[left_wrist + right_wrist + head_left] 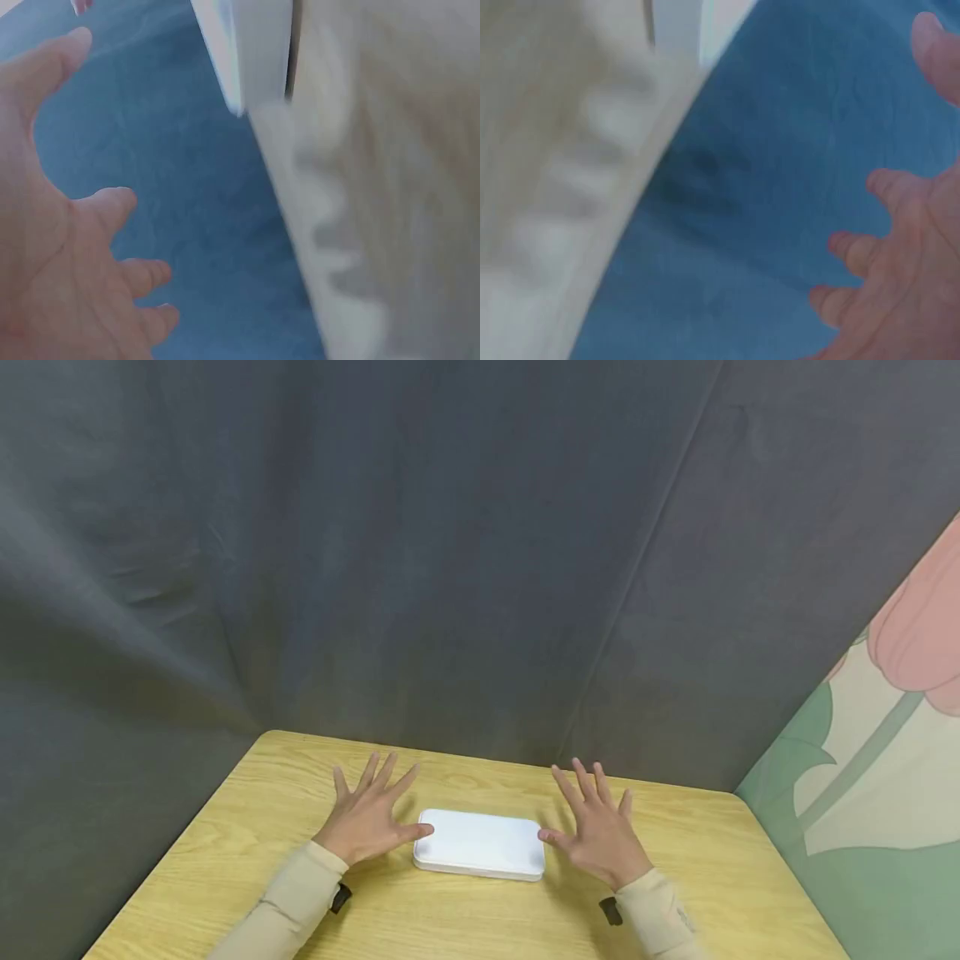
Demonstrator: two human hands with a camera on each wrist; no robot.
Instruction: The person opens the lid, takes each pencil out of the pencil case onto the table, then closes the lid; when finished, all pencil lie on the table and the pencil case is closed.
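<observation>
A white, flat case with rounded corners (480,845) lies lengthwise across the wooden table; its lid looks closed. My left hand (367,820) hovers at its left end, fingers spread and thumb over the near corner in the head view. On the opposite side my right hand (603,845) is held up with spread fingers, its thumb by the right end. In the left wrist view the case's edge (262,52) stands apart from the left hand (67,262). The right wrist view likewise shows a gap between the case (676,30) and the right hand (900,262). Neither hand holds anything.
The light wood table (450,914) runs back to a dark grey-blue curtain (450,568), which also hangs along the left. A panel with a printed pink tulip and green leaves (877,793) stands along the right edge. Dark straps show at both wrists.
</observation>
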